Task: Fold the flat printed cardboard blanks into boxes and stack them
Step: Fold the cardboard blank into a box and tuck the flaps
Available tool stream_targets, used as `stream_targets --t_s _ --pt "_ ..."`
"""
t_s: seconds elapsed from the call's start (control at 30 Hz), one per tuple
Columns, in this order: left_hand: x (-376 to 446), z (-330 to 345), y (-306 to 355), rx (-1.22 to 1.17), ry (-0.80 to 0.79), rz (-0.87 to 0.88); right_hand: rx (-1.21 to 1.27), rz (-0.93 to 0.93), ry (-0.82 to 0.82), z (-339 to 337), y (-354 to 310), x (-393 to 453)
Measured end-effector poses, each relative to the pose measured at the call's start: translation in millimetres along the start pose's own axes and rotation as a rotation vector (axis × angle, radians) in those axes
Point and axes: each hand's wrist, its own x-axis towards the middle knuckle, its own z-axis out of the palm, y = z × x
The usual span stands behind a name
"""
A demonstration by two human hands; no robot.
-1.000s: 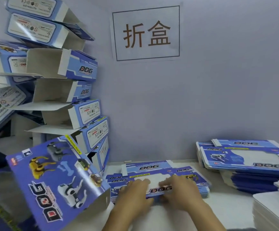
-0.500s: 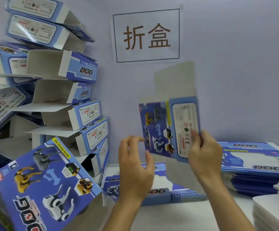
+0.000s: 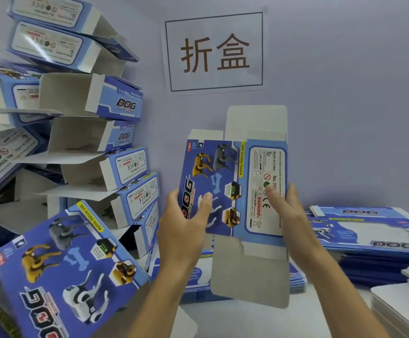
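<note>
At far left, folded boxes [image 3: 115, 167] lean in a tall stack. At centre, we hold one blank [image 3: 235, 189] upright above the surface: our left hand [image 3: 184, 225] pinches its left edge, our right hand [image 3: 289, 215] its right edge. We judge the card light, springy and crease-prone, best gripped along the scored edges. At right lie flat blanks [image 3: 364, 237].

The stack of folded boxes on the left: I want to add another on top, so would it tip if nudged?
Probably. The stack of folded boxes looks uneven, with boxes angled differently and open flaps sticking out between layers. They appear to be empty cardboard shells, so likely light and easily shifted. One box already lies tilted at its foot.
</note>
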Motion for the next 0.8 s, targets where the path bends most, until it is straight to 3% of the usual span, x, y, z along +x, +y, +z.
stream_targets --t_s 0.13,0.3,0.47,0.6,0.67,0.8 --pt "-0.8 -1.3 3.1 -0.018 -0.023 0.012 0.032 -0.012 -0.027 4.2 1.3 1.5" --pt "-5.9 9.5 6.3 -0.054 -0.168 0.032 0.129 0.004 -0.077 18.8 7.6 3.8" --pt "-5.6 9.3 4.9 -0.087 -0.298 -0.010 0.106 0.160 0.016 29.9 7.9 13.1" --pt "-2.8 4.1 -0.6 0.063 -0.093 0.024 -0.114 0.245 -0.024 20.5 1.2 7.1" --pt "-1.5 1.7 -4.4 0.181 -0.005 0.019 -0.158 0.167 -0.053 12.4 -0.6 3.0" --pt "-6.3 6.8 -3.4 0.392 0.065 0.092 -0.281 0.061 0.049 12.9 -5.0 5.0"
